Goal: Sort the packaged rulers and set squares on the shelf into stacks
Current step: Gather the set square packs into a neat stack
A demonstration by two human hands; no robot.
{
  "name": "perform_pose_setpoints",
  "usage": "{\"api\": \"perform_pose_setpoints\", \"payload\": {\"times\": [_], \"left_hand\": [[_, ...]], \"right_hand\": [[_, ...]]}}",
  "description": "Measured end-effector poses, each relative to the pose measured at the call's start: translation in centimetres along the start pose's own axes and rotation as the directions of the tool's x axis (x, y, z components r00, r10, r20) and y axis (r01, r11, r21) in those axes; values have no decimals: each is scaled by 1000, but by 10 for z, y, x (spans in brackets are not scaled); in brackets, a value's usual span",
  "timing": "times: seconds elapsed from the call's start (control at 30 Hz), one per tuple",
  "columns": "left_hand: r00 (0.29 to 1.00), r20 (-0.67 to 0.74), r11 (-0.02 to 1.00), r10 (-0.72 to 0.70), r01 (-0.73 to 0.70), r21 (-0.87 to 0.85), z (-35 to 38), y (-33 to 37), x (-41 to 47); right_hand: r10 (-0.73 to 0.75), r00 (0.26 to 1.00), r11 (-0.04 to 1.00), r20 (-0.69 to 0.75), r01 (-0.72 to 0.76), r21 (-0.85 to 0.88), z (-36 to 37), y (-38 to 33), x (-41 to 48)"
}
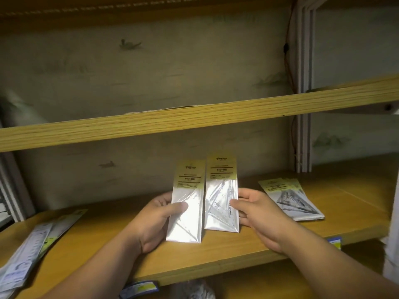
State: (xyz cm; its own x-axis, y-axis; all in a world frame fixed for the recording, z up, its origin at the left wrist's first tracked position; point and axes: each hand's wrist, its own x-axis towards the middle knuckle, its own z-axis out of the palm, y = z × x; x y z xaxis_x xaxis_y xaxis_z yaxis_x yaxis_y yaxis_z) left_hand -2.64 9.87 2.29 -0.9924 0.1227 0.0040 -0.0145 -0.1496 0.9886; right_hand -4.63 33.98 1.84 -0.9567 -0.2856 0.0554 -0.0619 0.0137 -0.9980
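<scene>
Person is standing at a wooden shelf (216, 251), both hands up over its middle, each holding one packaged set square. Left hand (155, 221) is gripping the left set-square pack (187, 203) by its left edge, thumb lying across the clear front w/ fingers behind, pack standing nearly upright & its bottom edge sitting at or just above the board; can't tell if it's touching. Right hand (257, 214) is pinching the right set-square pack (222, 190) at its right edge, thumb on the front next to the "SET SQUARE" print, fingers curling behind. The 2 packs are standing side by side, inner edges touching or nearly so, right one riding a bit higher; both are showing yellow header cards up top & clear triangles inside the plastic. On the shelf to the right, well apart from the hands, a stack of set-square packs (291, 197) is lying flat, slightly fanned, headers pointing toward the back wall. At the far left of the same shelf a pile of ruler packs (32, 247) is lying angled, long & narrow, lower end running out of view. An upper shelf board (194, 119) is crossing above. Below the front lip of the working shelf a blue price tag (140, 288) is showing at bottom centre, blurry, print not readable
</scene>
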Motion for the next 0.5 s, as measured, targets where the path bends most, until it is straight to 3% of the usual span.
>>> {"api": "perform_pose_setpoints", "payload": {"times": [0.33, 0.5], "left_hand": [[1000, 3, 1000, 0, 0, -19, -2, -1, -3], [1000, -13, 1000, -13, 13, 3, -5, -4, 0]], "right_hand": [[-20, 999, 995, -31, 17, -95, -5, -9, -13], [5, 975, 994, -221, -29, -103, -61, -28, -14]]}}
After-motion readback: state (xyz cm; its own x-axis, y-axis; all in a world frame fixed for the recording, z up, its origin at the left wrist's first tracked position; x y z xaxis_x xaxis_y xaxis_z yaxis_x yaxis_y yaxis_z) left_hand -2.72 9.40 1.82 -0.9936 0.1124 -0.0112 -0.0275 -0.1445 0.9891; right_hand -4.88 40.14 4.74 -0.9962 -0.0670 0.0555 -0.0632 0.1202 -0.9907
